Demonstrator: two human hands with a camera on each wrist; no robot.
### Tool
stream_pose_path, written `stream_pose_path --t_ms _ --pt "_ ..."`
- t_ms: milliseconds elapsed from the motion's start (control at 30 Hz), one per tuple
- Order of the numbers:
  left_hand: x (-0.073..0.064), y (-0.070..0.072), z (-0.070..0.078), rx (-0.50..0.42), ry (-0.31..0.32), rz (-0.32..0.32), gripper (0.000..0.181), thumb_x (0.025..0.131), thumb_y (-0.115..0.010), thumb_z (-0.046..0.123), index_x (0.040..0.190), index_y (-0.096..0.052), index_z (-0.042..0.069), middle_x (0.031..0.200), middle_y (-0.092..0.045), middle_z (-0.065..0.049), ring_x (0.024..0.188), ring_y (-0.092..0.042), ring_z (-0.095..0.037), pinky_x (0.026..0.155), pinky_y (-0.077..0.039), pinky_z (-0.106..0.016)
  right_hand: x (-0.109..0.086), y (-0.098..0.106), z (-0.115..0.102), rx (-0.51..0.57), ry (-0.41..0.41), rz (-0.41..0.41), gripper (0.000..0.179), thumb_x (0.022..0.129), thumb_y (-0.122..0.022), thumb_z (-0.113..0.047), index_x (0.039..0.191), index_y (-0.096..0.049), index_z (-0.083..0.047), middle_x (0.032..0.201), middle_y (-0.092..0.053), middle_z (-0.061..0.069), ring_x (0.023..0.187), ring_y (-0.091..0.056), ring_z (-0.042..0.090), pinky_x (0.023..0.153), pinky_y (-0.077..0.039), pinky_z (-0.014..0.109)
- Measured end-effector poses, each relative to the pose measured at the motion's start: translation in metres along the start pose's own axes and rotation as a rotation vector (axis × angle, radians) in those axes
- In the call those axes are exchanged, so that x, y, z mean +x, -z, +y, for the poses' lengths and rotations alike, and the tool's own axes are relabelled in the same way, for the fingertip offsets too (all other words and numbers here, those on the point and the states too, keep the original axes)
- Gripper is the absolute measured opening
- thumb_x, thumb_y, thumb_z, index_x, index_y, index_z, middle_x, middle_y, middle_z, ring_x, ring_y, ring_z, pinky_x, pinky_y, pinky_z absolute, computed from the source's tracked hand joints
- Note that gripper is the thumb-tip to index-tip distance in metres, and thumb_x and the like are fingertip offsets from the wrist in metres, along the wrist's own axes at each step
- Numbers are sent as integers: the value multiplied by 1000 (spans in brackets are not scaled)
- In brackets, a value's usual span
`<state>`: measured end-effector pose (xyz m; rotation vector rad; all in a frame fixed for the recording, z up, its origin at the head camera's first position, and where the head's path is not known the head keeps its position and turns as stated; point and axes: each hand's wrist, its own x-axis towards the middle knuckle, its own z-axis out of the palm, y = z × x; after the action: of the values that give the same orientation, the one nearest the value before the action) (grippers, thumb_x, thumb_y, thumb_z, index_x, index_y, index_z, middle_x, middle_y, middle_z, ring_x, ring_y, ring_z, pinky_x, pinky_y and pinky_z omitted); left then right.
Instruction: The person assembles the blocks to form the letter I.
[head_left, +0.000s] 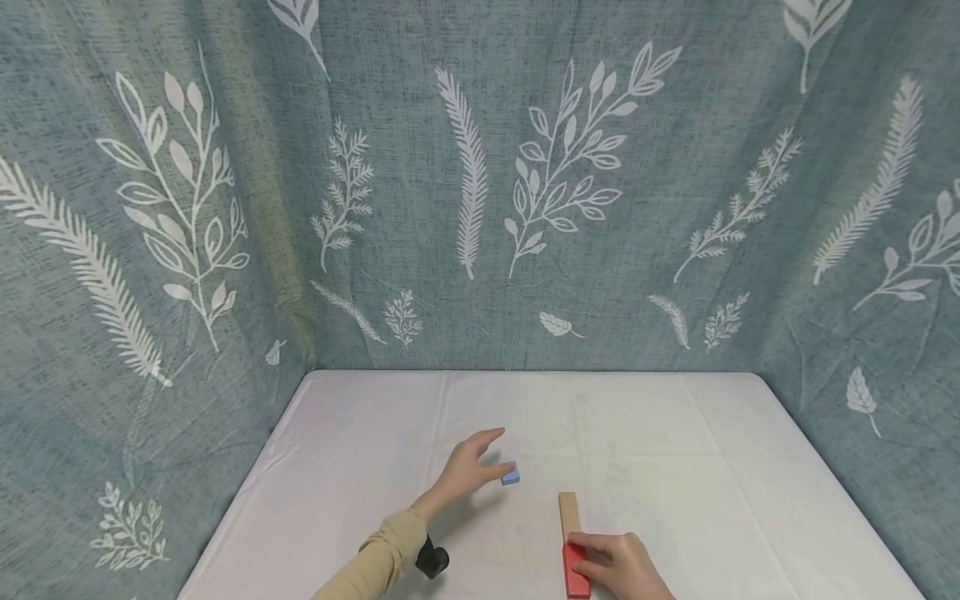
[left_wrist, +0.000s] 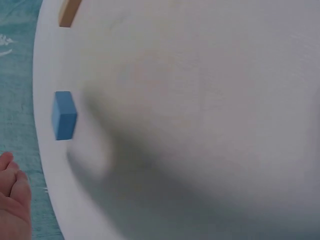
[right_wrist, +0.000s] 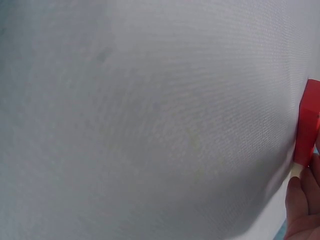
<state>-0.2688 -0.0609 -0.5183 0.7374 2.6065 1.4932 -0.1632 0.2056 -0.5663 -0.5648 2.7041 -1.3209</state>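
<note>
My left hand (head_left: 467,471) reaches over the table with thumb and fingers spread apart. A small blue block (head_left: 511,478) lies right at the thumb tip in the head view. In the left wrist view the blue block (left_wrist: 64,116) stands apart from the fingers (left_wrist: 15,192), which show at the lower left edge. Nearer the front, my right hand (head_left: 622,562) pinches a red block (head_left: 577,587) between thumb and fingers. A plain wooden block (head_left: 570,515) lies end to end with the red one, pointing away from me. Part of the red block (right_wrist: 306,127) is hidden behind the right fingers.
A white cloth (head_left: 660,467) covers the table. Green-blue curtains (head_left: 420,167) with white leaf prints hang behind it and along both sides. A black device (head_left: 432,560) sits at the left wrist, below the sleeve (head_left: 386,550).
</note>
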Motion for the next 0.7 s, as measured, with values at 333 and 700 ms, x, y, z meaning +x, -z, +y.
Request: stream_pose_path --t_ms 333,700 --pt "-7 -13 -15 12 36 -2 62 84 -72 23 132 -48 -9 134 -52 -25 127 -47 -40 107 -42 -47 1 1 -2 42 -31 -27 43 79 -75 -32 112 -70 -4 106 -72 9 99 -67 10 80 -60 34" --pt "-15 -24 -21 68 52 52 54 81 -73 17 125 -55 -8 127 -58 -25 120 -53 -41 102 -45 -51 2 1 -3 58 -39 -41 44 79 -74 -32 113 -69 -4 106 -72 10 99 -68 13 79 -60 32"
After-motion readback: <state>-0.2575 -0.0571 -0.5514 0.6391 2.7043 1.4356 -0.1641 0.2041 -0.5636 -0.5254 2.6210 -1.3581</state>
